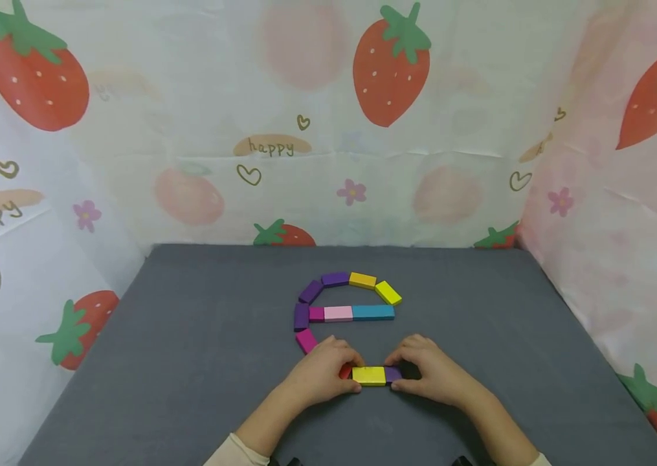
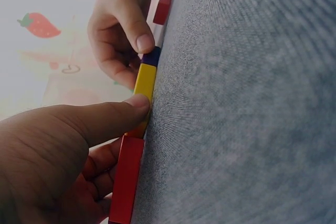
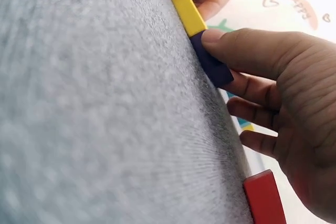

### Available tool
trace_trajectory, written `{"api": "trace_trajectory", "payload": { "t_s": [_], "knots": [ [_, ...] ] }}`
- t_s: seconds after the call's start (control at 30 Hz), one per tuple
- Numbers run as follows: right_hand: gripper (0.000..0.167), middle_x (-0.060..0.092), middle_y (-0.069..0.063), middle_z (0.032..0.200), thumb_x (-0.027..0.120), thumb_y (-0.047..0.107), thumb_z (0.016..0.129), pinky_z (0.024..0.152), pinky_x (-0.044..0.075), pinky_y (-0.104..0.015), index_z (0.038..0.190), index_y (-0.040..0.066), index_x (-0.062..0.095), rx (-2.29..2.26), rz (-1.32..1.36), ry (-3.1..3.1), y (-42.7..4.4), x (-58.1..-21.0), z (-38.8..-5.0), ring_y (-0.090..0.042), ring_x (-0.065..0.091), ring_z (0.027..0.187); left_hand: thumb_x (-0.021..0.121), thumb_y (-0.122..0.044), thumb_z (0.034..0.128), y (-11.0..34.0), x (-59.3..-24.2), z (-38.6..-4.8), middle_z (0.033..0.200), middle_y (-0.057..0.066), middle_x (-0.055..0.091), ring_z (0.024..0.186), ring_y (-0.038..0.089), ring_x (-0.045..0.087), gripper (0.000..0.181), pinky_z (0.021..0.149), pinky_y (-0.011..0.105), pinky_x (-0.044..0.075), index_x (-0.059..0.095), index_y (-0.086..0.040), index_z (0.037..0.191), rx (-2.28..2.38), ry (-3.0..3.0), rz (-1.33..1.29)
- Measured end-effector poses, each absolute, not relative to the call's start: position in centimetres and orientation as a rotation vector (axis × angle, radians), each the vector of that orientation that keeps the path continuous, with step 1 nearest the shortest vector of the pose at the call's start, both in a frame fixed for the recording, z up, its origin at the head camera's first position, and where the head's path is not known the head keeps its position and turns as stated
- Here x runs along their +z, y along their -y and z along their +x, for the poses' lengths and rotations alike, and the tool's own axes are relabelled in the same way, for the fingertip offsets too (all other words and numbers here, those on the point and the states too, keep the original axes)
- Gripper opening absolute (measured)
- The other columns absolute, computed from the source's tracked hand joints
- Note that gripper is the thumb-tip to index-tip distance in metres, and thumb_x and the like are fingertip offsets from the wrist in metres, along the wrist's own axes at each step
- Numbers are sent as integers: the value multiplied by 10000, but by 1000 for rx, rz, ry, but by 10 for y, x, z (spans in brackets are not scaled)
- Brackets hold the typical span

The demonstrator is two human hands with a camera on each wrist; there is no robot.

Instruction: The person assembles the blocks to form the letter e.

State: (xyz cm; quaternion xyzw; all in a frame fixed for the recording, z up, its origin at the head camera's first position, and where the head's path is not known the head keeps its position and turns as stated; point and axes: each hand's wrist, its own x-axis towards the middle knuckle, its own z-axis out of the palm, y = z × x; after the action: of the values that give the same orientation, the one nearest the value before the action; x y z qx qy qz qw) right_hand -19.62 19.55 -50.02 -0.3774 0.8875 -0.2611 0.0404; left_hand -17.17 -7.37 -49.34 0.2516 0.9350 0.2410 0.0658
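In the head view a yellow block [image 1: 368, 376] and a purple block [image 1: 392, 375] lie end to end on the grey cloth. My left hand [image 1: 323, 369] pinches the yellow block near its left end, thumb on the near side. With thumb and fingers, my right hand [image 1: 435, 372] pinches the purple block. A red block [image 2: 126, 179] adjoins the yellow one in the left wrist view; my left hand mostly covers it in the head view. From there a magenta block [image 1: 306, 340] leads up to a purple block [image 1: 301, 317].
Beyond the hands, purple blocks [image 1: 335, 279], an orange block [image 1: 362, 280] and a yellow block [image 1: 388, 292] form an arc. Inside it runs a bar with pink [image 1: 338, 314] and blue blocks [image 1: 373, 312]. Another red block [image 3: 264, 198] stands near my right hand.
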Motion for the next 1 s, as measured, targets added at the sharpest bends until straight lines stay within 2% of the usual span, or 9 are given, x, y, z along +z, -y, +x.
{"api": "trace_trajectory", "payload": {
  "t_s": [0.1, 0.3, 0.57, 0.67, 0.83, 1.0],
  "knots": [
    [282, 648, 186, 1092, 814, 369, 883, 990, 451, -463, 1139, 299, 719, -797, -1152, -2714, -196, -497, -195, -66, 530, 1083, 845, -380, 847, 74, -493, -171, 1046, -135, 660, 962, 87, 513, 326, 902, 281, 481, 762, -252, 1135, 736, -2822, 769],
    [301, 648, 175, 1126, 796, 398, 896, 996, 458, -477, 1164, 283, 720, -785, -1148, -2702, -197, -490, -194, -63, 536, 1102, 849, -376, 844, 74, -494, -169, 1045, -137, 664, 949, 75, 505, 327, 880, 260, 477, 765, -251, 1135, 755, -2819, 766],
    [345, 624, 188, 1183, 811, 295, 893, 1002, 478, -471, 1220, 266, 708, -785, -1118, -2708, -208, -476, -193, -75, 527, 1155, 847, -384, 844, 75, -494, -170, 1034, -144, 660, 925, 64, 486, 332, 840, 235, 461, 765, -256, 1140, 749, -2814, 760],
    [366, 618, 184, 1205, 810, 269, 893, 1001, 481, -476, 1243, 252, 701, -781, -1116, -2729, -219, -475, -193, -89, 529, 1172, 848, -381, 843, 74, -494, -170, 1041, -140, 663, 949, 70, 505, 328, 876, 256, 474, 766, -257, 1136, 735, -2821, 766],
    [376, 623, 175, 1210, 822, 233, 881, 975, 501, -444, 1237, 227, 701, -816, -1154, -2751, -242, -478, -191, -102, 546, 1166, 846, -374, 846, 74, -494, -170, 1058, -136, 668, 1030, 86, 550, 321, 1018, 327, 472, 766, -260, 1135, 720, -2830, 776],
    [348, 628, 178, 1198, 821, 284, 884, 959, 515, -388, 1211, 248, 706, -829, -1161, -2754, -261, -482, -188, -93, 551, 1146, 843, -370, 850, 75, -494, -170, 1064, -134, 667, 1068, 99, 560, 321, 1070, 357, 456, 763, -264, 1142, 719, -2827, 763]
  ]
}}
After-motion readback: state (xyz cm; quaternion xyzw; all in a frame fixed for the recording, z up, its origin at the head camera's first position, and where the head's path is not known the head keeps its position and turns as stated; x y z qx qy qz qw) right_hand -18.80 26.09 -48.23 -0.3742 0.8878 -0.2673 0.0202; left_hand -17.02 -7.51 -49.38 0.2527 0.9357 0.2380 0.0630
